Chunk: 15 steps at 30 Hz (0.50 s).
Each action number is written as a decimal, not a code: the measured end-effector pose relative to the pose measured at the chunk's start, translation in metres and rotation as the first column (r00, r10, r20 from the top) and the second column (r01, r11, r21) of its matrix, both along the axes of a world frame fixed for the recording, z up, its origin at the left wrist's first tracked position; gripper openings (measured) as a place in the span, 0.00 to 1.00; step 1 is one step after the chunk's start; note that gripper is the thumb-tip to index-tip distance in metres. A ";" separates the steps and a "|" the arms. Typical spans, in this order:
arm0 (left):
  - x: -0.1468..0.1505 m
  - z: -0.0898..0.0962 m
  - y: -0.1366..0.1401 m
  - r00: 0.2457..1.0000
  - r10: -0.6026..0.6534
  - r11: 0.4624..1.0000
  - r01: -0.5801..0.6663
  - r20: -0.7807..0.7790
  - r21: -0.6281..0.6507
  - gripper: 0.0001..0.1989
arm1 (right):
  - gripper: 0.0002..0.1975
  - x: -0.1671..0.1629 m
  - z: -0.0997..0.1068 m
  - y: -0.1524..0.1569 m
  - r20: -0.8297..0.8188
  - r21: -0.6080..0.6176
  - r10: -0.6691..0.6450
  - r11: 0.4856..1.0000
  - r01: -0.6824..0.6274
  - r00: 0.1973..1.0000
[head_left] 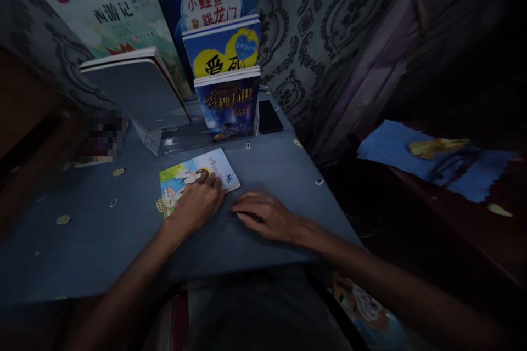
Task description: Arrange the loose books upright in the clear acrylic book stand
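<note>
A thin picture book (pixel 224 167) with a white, blue and yellow-green cover lies flat on the blue-grey tablecloth (pixel 135 241). Across its lower middle rests my left hand (pixel 201 194), fingers loosely bent over the cover and not closed round an edge; its thumb is hidden. Just right of the book, my right hand (pixel 267 215) lies on its side on the cloth. Its fingers are gently curved, with a small dark gap between them and the thumb, and I see nothing in it. The two hands are a little apart.
Behind the book, a clear stand (pixel 181 140) holds several upright books, including a dark blue one (pixel 228 107) and a grey-backed one (pixel 132 88). A black phone (pixel 269 117) lies beside it. Right, a blue cloth (pixel 395 145) bears a yellowish item (pixel 436 147). A patterned curtain (pixel 341 5) hangs behind.
</note>
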<state>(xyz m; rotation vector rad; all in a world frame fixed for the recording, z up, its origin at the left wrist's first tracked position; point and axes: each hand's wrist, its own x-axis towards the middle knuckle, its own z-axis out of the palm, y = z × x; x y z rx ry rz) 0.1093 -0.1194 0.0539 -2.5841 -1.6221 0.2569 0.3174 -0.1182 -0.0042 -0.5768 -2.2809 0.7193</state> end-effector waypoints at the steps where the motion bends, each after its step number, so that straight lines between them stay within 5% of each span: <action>1: 0.000 0.000 0.000 1.000 0.002 1.000 -0.002 -0.006 -0.005 0.14 | 0.12 0.000 0.000 0.000 -0.005 0.001 0.000 1.000 0.000 1.000; 15: 0.003 -0.001 -0.004 1.000 0.015 0.999 -0.015 0.011 0.029 0.13 | 0.16 0.001 0.002 0.012 -0.068 0.139 -0.092 0.985 0.101 0.993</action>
